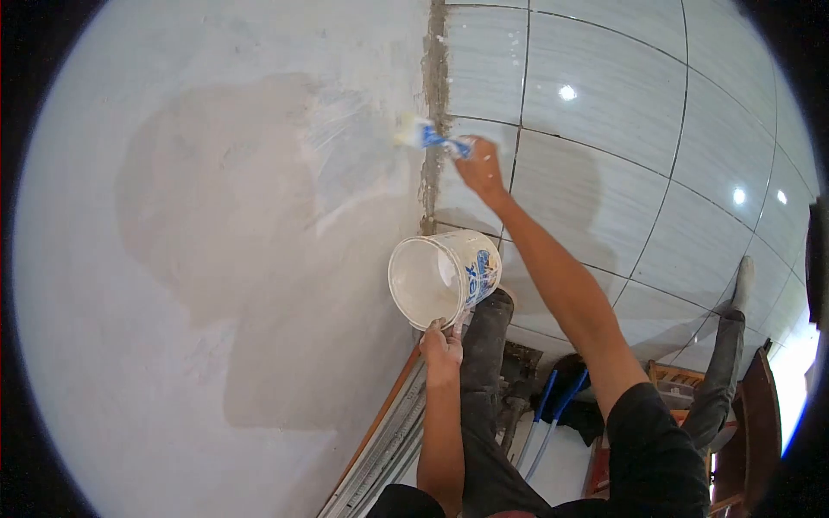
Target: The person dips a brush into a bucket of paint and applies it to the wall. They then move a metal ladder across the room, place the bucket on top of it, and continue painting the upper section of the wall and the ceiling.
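While the left hand [442,345] grips a white bucket [442,278] by its rim, the right hand [480,168] clasps a brush [427,135] against the wall [216,216].

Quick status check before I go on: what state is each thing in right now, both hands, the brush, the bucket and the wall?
right hand: raised, grip shut on the brush
brush: bristles against the wall beside the tile edge
left hand: grip shut on the bucket's rim
bucket: tilted, mouth facing the camera, inside coated white
wall: plastered, with a darker patch
tiles: glossy, reflecting lights
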Tool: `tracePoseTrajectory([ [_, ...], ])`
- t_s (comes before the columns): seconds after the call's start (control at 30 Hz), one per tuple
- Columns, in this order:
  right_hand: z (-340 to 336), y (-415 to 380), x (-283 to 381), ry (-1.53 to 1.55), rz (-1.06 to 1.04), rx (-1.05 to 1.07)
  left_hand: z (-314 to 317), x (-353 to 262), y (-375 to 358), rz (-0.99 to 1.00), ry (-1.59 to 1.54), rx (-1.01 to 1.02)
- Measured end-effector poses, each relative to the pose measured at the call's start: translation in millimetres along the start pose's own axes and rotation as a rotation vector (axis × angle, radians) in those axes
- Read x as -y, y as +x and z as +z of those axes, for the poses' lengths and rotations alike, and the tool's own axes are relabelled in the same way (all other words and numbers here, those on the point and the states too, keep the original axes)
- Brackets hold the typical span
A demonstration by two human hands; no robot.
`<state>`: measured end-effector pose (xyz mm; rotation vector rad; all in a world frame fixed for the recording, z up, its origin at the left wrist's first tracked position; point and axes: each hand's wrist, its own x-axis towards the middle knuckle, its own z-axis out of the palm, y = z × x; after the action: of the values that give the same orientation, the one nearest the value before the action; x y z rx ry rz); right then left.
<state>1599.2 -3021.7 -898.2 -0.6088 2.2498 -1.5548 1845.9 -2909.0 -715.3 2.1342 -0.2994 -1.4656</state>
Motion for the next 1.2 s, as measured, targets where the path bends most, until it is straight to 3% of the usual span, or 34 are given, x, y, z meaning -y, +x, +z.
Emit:
tracePoseTrajectory([
  [0.03,-13.6,7.5,9.5,-0.006,-0.011,0.005,3.9,-2.4,-4.9,-0.006,-0.012,0.003],
  [0.1,-31.6,26.3,24.0,-0.056,0.240,0.034,11.9,-6.4,-13.2,-0.006,-0.042,-0.033],
  [0.2,-10.8,45.7,49.1,0.072,0.331,0.042,10.7,-3.0,-9.2,0.051,-0.036,-0.072],
  [0.27,-3.1,45.4,86.6,0.116,0.254,-0.020,19.0,-3.8,-3.4,0.034,-0.031,-0.121],
  [0.33,-15.0,32.5,121.5,-0.131,0.172,-0.010,30.5,-4.5,-6.8,0.004,-0.027,-0.148],
  [0.4,-56.2,17.3,163.7,-0.035,0.257,0.104,46.4,-7.4,-21.5,0.074,-0.079,-0.262],
  [0.47,-130.9,12.4,237.8,0.219,0.426,0.357,53.9,4.6,-23.4,0.107,-0.102,-0.213],
  [0.53,-167.0,-5.3,221.3,-0.044,-0.029,0.365,61.7,7.6,-43.6,0.162,-0.074,-0.165],
  [0.6,-224.4,5.2,243.4,0.138,0.153,0.433,75.9,8.5,-70.3,0.263,0.032,-0.056],
  [0.67,-272.3,1.1,233.5,0.072,0.267,0.522,82.2,23.8,-95.0,0.303,0.033,-0.065],
  [0.8,-360.1,17.0,192.4,0.049,0.143,0.662,127.3,41.1,-176.4,0.359,0.183,-0.044],
  [0.87,-385.7,35.1,178.2,-0.152,0.078,0.687,159.8,56.6,-203.7,0.456,0.223,-0.037],
  [0.9,-402.1,42.7,183.4,-0.146,0.066,0.688,169.3,68.2,-222.2,0.465,0.214,-0.039],
  [0.97,-424.4,62.2,206.0,-0.505,-0.037,0.895,189.5,83.6,-261.0,0.562,0.270,0.063],
  [1.07,-467.0,88.7,234.4,-0.574,-0.108,1.053,241.8,86.9,-358.5,0.549,0.228,0.080],
  [1.2,-493.9,108.3,223.9,-0.582,-0.180,0.889,295.7,87.7,-408.6,0.483,0.359,0.087],
])
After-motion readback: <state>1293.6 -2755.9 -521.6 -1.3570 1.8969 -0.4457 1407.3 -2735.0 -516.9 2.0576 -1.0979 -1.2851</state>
